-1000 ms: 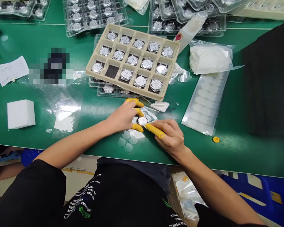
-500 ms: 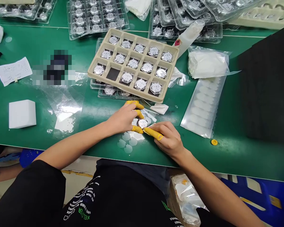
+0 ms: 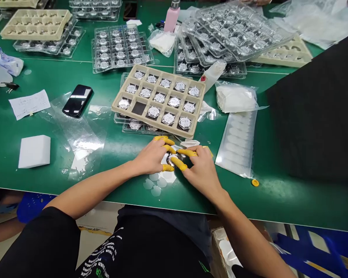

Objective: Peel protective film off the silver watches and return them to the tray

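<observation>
The watch case [image 3: 172, 158] is mostly hidden between the left hand [image 3: 152, 156] and the right hand [image 3: 200, 170], so its face cannot be read. The print on the paper slip [image 3: 29, 103] is too small to tell. The picture's right edge cuts off the black sheet [image 3: 319, 116].

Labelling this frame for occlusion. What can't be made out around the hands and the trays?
Head view only:
- Round metal piece: mostly covered by left hand and right hand; its face is unreadable.
- Clear trays under the beige tray: contents largely hidden by it.
- Paper slip: print too small.
- Pink bottle: top cut off by the upper edge.
</observation>
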Motion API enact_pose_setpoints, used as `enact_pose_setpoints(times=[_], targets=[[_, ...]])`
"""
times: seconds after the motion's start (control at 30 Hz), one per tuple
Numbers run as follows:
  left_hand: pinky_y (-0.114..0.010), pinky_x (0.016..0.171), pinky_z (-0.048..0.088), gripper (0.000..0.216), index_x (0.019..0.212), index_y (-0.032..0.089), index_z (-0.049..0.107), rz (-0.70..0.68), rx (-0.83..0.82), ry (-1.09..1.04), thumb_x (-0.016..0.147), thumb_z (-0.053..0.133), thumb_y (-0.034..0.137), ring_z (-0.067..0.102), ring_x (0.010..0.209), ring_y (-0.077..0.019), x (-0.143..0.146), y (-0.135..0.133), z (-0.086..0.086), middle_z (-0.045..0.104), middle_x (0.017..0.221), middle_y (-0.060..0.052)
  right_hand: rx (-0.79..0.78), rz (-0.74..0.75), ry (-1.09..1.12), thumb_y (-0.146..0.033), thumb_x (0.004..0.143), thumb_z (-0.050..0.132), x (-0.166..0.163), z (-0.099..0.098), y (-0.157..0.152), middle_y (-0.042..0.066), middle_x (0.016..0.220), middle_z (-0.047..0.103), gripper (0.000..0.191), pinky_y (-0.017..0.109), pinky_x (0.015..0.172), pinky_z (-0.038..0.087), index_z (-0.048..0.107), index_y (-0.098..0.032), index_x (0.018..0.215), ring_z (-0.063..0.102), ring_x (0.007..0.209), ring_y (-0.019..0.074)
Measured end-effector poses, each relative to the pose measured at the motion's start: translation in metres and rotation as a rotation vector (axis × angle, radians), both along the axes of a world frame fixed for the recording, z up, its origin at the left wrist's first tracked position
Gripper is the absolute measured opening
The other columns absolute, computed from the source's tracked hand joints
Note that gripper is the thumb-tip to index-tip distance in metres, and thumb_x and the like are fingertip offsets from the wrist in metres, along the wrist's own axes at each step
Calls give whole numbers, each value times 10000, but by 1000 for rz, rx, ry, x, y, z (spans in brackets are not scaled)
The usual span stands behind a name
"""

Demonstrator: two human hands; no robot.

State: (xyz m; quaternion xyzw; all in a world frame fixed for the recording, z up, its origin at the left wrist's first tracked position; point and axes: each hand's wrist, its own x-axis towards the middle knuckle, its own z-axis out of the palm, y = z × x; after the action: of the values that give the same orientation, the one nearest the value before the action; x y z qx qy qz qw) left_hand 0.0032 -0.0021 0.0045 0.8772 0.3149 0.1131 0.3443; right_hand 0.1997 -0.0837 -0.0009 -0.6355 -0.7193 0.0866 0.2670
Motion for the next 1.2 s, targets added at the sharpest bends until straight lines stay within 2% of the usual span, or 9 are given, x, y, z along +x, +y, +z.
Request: enact_pose_setpoints(times=[0.2, 0.27, 0.4, 0.57, 0.63, 0.73, 0.83, 0.93, 1.2], targets=[[-514, 1087, 448, 629, 1206, 186, 564, 55, 40, -66, 684, 853, 387, 464, 1316, -344, 0, -5, -4, 469, 1421, -163, -337, -134, 469, -517, 761, 748, -3, 3, -2, 43, 777, 670, 344, 336, 600, 495, 655, -211, 889, 568, 645, 175], [-499, 1078, 463, 694, 1315, 172, 510, 74, 44, -88, 735, 821, 392, 483, 1306, -337, 0, -7, -7, 469, 1411, -179, -296, -208, 690, -511, 697, 812, 5, 15, 2, 24, 776, 679, 431, 306, 589, 503, 636, -216, 958, 582, 630, 155], [-379, 1025, 498, 336, 1252, 182, 592, 28, 76, -169, 916, 584, 172, 561, 1240, -241, 1, -6, -12, 561, 1354, -132, -77, -233, 864, -426, 671, 850, 0, 47, 51, 13, 844, 681, 428, 309, 709, 544, 661, -227, 1000, 655, 772, 165], [-344, 959, 491, 364, 1024, 234, 730, -250, 133, -95, 839, 510, 10, 667, 976, -188, 2, -4, -8, 765, 978, -26, -172, -70, 736, -278, 752, 733, -63, 60, 158, 50, 848, 717, 188, 332, 707, 531, 702, -178, 908, 663, 760, 187], [-332, 958, 492, 392, 1022, 229, 745, -327, 113, -89, 801, 521, -4, 679, 964, -190, 2, -4, -5, 780, 958, -26, -273, 26, 520, -227, 779, 681, -85, 57, 183, 59, 837, 716, 151, 361, 747, 523, 714, -167, 913, 667, 778, 206], [-299, 947, 516, 372, 1100, 218, 737, -224, -29, -176, 831, 540, 54, 701, 990, -189, 2, -7, -3, 783, 1043, -23, -178, 88, 78, -243, 806, 660, -102, 55, 192, 116, 961, 689, 174, 427, 792, 499, 739, -158, 936, 656, 868, 269], [-291, 935, 539, 289, 1146, 214, 727, -24, -220, -283, 882, 612, 238, 714, 1043, -212, 3, -8, -4, 769, 1141, -26, -2, 62, -154, -311, 841, 642, -112, 55, 190, 172, 1089, 605, 218, 440, 746, 484, 742, -143, 936, 634, 879, 297], [-304, 936, 543, 282, 1114, 187, 730, 46, -301, -311, 874, 644, 309, 715, 1063, -238, 4, -7, -4, 761, 1163, -49, -85, 127, -223, -360, 852, 638, -129, 53, 196, 157, 1020, 577, 238, 410, 692, 474, 730, -147, 906, 624, 778, 261], [-328, 851, 558, 283, 912, 138, 719, 5, -171, -266, 757, 520, 10, 704, 999, -251, 2, -5, -14, 752, 1065, -97, -183, 176, -16, -325, 862, 649, -154, 57, 200, 135, 997, 649, 210, 385, 795, 476, 661, -142, 967, 610, 867, 255]])
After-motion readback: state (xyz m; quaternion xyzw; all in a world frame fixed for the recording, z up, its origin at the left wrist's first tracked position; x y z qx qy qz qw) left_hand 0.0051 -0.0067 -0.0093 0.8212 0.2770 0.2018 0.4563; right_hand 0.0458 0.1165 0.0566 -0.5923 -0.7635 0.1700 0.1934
